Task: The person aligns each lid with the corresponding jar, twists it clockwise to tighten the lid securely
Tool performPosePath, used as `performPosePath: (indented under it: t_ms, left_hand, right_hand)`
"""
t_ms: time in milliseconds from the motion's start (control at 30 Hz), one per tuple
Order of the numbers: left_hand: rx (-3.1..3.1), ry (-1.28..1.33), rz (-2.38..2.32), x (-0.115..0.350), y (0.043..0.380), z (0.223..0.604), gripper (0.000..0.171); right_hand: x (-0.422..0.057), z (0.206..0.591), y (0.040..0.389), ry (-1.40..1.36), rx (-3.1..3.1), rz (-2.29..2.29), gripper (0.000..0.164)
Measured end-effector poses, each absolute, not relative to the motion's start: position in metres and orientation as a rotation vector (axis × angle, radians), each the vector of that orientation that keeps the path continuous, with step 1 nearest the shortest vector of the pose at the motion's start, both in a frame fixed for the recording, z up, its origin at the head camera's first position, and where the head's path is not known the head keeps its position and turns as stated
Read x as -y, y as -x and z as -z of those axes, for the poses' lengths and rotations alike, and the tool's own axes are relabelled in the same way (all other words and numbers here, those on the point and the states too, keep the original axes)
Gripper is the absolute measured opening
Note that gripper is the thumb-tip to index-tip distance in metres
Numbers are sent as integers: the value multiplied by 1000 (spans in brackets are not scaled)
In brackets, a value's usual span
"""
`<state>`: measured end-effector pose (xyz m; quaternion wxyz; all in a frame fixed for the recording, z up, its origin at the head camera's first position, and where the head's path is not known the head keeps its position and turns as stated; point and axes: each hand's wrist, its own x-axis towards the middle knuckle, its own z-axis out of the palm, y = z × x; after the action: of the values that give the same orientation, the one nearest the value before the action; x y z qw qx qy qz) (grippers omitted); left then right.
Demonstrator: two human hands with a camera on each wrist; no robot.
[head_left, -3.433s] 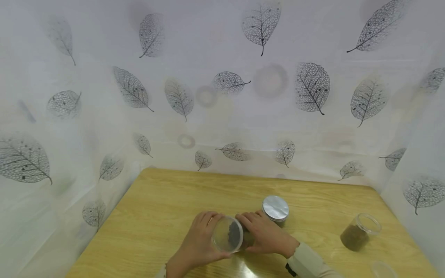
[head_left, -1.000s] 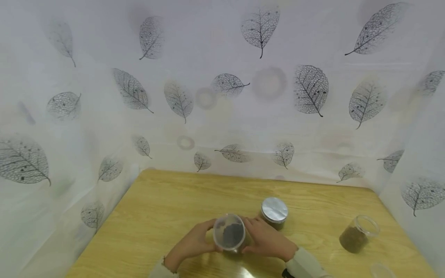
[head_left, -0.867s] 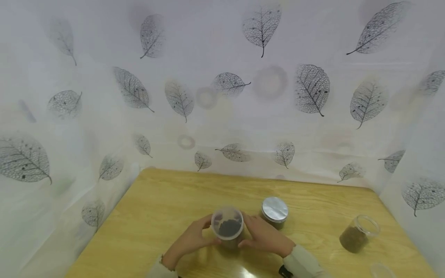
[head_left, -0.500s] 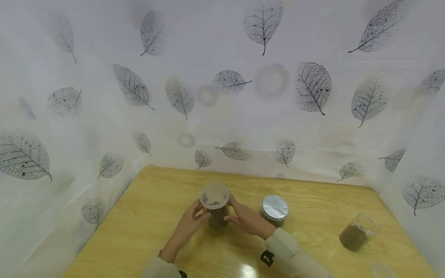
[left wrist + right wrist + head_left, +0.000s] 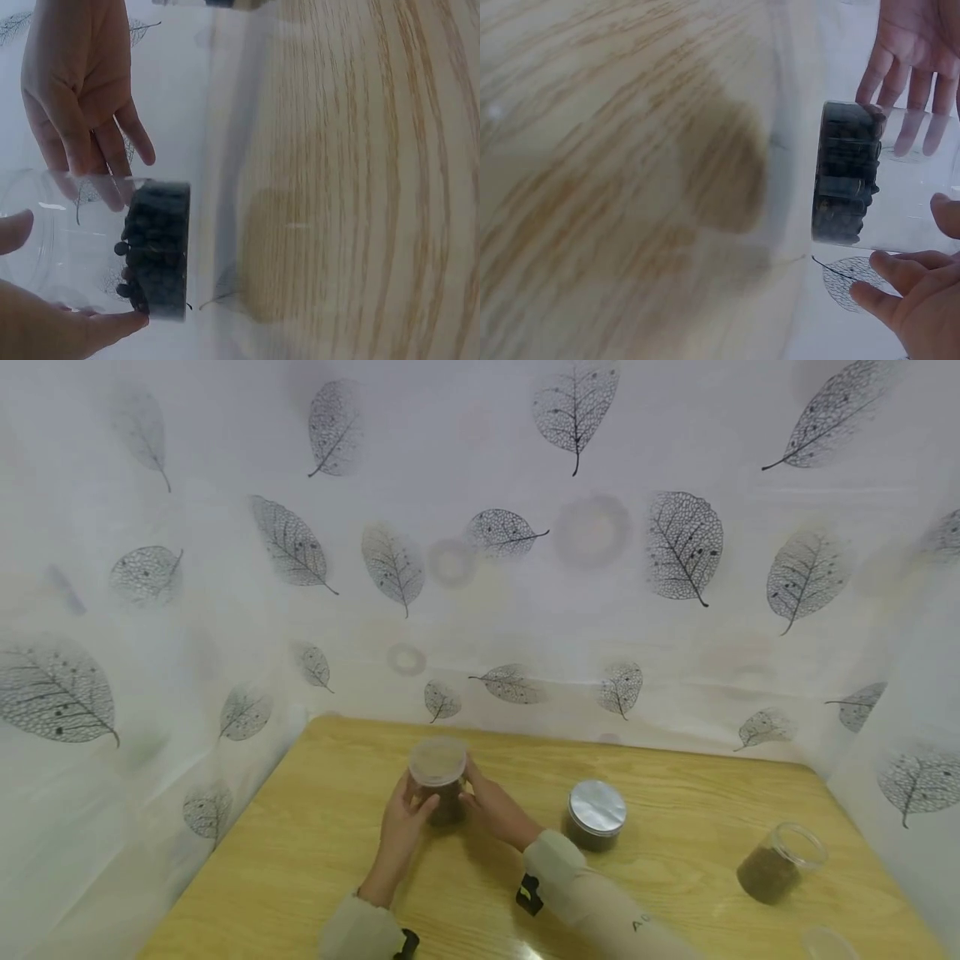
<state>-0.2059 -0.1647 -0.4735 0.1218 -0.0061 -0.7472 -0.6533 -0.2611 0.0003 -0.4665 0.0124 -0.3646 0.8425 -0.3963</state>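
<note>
"Since you're the one at the table [image 5: 300,860], what have you got there?"

"A clear jar [image 5: 447,803], upright and raised just above the tabletop, toward the far left. Dark bits [image 5: 157,251], small and rounded, lie in its lower part; above them it's see-through. A pale disc [image 5: 438,760] caps it. I take that for a lid, but it's hazy from up here."

"And the other containers?"

"A silver-lidded jar [image 5: 596,814] stands to the right, something dark showing below its top. Well beyond that is an open jar [image 5: 799,843], its lower part full of a brown filling [image 5: 768,873]. Nearer me lies a clear round piece [image 5: 828,942], cut off by the bottom of my view."

"How are you holding on?"

"From both sides. My left hand [image 5: 401,827] curls round the left wall, thumb toward me, fingers toward the back. My right hand [image 5: 495,806] grips the opposite wall the same way, so the jar is clamped between the two. My right forearm slants in from the lower right, its pale sleeve [image 5: 558,864] passing beside the silver-lidded jar; the left one rises more steeply."
</note>
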Motion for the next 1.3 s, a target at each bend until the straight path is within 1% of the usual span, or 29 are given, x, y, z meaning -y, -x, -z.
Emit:
performPosePath:
  t_ms: [167,300,733,833,933,1033,1100,1300]
  left_hand:
    - [2113,-107,1916,165,210,477,68]
    - [2102,-185,1923,166,210,479,67]
    - [2128,-274,1920,173,207,480,68]
    - [2160,-285,1897,173,206,479,72]
    - [2226,-340,1848,173,204,477,79]
    - [2267,-366,1796,170,199,475,85]
    - [2262,-352,1738,166,195,472,87]
    - [2204,-227,1420,151,182,461,86]
  right_hand:
    - [12,473,266,1147,-2667,1255,71]
    - [20,478,268,1112,-2678,1236,71]
    - [34,481,270,1088,-2767,1136,67]
    - [35,479,269,1054,-2754,1111,67]
    - [32,477,268,946,-2711,1105,69]
    - [26,473,264,830,-2692,1107,71]
    - [21,468,258,790,-2706,1099,72]
    - [-5,444,226,829,-2812,928,72]
